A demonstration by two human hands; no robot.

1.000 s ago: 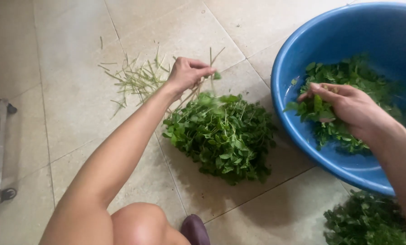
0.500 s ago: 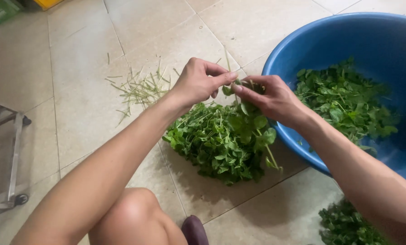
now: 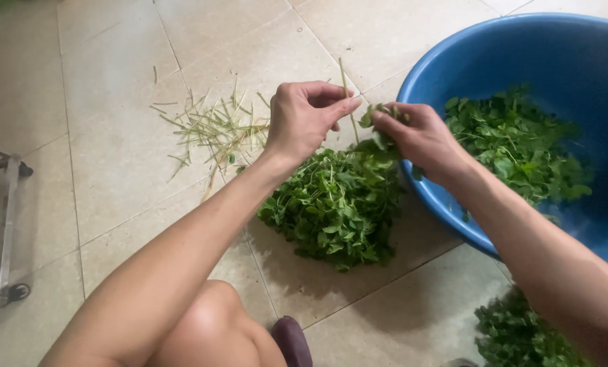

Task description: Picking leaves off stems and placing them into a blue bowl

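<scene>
A thin green stem (image 3: 348, 102) stands nearly upright between the two hands, above the far edge of the heap of leafy greens (image 3: 334, 207) that lies on the tiled floor (image 3: 113, 156). The left hand (image 3: 304, 119) is closed in a pinch, thumb against fingertips, on the stem's middle. The right hand (image 3: 419, 136) is closed around a small tuft of leaves (image 3: 378, 119) at the stem's lower part, its fingers curled tight.

Judged from the grips, the step in hand is stripping leaves off a stalk: one hand fixes the stalk, the other pulls the foliage. The next move calls for a firm hold by the left hand while the right draws away cleanly, so that the leaves come free without snapping the stem short.

Outward from this: a blue basin (image 3: 521, 61) sits at the right, touching the heap's side, and holds more loose green leaves (image 3: 514, 146) (whether water is in it cannot be told). Bare stripped stalks (image 3: 212, 129) lie scattered on the floor left of the hands. A further clump of greens (image 3: 514, 333) shows at the lower right edge. A metal frame on small wheels (image 3: 5, 224) stands at the left edge.
</scene>
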